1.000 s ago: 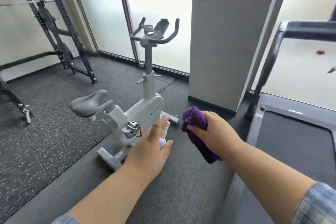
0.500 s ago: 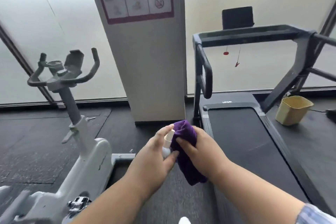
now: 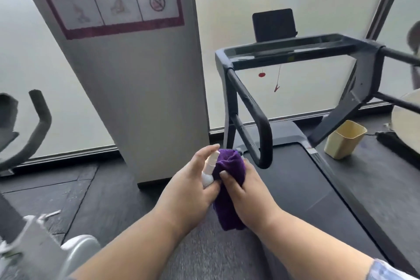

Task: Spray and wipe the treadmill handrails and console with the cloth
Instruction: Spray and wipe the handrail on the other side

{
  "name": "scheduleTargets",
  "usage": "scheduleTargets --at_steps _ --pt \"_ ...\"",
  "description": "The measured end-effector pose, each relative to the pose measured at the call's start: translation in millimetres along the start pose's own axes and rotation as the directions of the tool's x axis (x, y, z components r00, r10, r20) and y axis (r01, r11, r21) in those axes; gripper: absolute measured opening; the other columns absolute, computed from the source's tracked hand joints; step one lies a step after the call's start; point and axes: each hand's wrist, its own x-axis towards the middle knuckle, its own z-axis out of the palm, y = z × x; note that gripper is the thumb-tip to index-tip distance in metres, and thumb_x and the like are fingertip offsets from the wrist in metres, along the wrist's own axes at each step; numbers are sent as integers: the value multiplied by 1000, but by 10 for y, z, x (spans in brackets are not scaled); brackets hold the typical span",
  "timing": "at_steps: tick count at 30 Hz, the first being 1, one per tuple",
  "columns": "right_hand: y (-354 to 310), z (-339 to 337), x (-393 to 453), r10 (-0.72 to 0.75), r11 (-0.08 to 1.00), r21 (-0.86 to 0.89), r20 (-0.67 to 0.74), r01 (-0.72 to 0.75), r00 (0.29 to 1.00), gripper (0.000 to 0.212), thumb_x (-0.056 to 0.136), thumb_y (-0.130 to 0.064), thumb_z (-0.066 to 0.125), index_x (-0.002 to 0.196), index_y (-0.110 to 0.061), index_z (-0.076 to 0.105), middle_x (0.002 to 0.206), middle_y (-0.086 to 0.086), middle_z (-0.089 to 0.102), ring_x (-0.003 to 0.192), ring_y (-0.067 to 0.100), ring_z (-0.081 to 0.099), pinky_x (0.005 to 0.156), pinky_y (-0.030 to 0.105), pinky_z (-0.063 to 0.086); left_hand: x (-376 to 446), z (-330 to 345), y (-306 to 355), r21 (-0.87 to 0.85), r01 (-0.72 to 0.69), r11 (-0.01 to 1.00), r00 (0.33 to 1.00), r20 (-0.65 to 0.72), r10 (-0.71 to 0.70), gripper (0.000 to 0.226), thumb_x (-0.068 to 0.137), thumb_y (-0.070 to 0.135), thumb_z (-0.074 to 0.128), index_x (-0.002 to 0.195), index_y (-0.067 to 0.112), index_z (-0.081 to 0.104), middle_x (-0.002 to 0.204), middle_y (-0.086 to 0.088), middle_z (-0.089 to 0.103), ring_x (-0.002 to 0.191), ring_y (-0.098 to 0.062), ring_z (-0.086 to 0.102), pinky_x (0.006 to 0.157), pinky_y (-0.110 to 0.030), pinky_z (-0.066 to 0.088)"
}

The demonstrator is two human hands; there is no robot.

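Observation:
My left hand (image 3: pixel 193 191) grips a small white spray bottle (image 3: pixel 208 171), its index finger lying over the nozzle top. My right hand (image 3: pixel 244 193) holds a bunched purple cloth (image 3: pixel 229 166) right against the nozzle. Both hands hover over the near left corner of the black treadmill belt (image 3: pixel 295 184). The treadmill's left handrail (image 3: pixel 250 107) curves down just beyond the cloth. Its console bar (image 3: pixel 293 49) spans the top, with a dark tablet holder (image 3: pixel 273 24) above it. The right handrail (image 3: pixel 400 57) runs off the frame's right edge.
A white pillar (image 3: pixel 145 88) with a red-framed poster stands left of the treadmill. A white exercise bike (image 3: pixel 34 248) fills the lower left, its handlebar (image 3: pixel 38 125) higher up. A yellow bin (image 3: pixel 345 140) sits right of the belt, beside a pale round object (image 3: pixel 406 120). Frosted windows run behind.
The view has swung right from the exercise bike to the treadmill, which now looks closer. My hands have come together, the cloth now against the spray nozzle.

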Motion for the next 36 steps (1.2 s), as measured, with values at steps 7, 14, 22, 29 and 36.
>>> scheduleTargets --at_steps 7,14,22,29,36 --pt "252 136 670 10 980 -187 -280 -65 960 46 80 -66 53 122 -47 54 118 -17 52 112 -6 50 101 24 40 1010 27 -425 -42 -102 994 983 151 107 68 80 33 59 118 80 28 94 24 65 78 -1 63 72 -29 56" --pt "86 247 1152 -119 792 -559 -536 -245 836 67 82 -72 50 132 -28 43 122 -5 43 107 18 51 90 35 42 1907 -83 -694 -141 -254 957 904 319 287 63 83 38 58 121 78 27 67 20 60 62 3 57 56 -23 43" --pt "53 -157 1608 -321 497 -714 -679 -492 661 68 87 -60 54 136 -15 41 129 15 47 122 29 39 98 52 40 2637 279 -370 -359 -149 921 846 436 307 61 82 33 56 123 72 33 57 17 60 39 -2 52 38 -25 42" --pt "161 -444 2323 142 273 -663 -688 -697 711 73 85 -79 38 134 -25 46 134 9 45 123 31 40 102 48 36 3227 601 -466 -346 37 938 870 472 140 63 85 20 58 138 47 37 103 9 69 59 -1 60 47 -8 41" --pt "95 -623 2312 326 288 -814 -412 -505 851 82 80 -81 43 151 -42 30 141 1 48 124 30 48 104 48 44 3356 596 -853 -312 133 941 880 474 33 51 85 20 64 121 53 48 99 4 70 63 -8 64 63 -25 55"
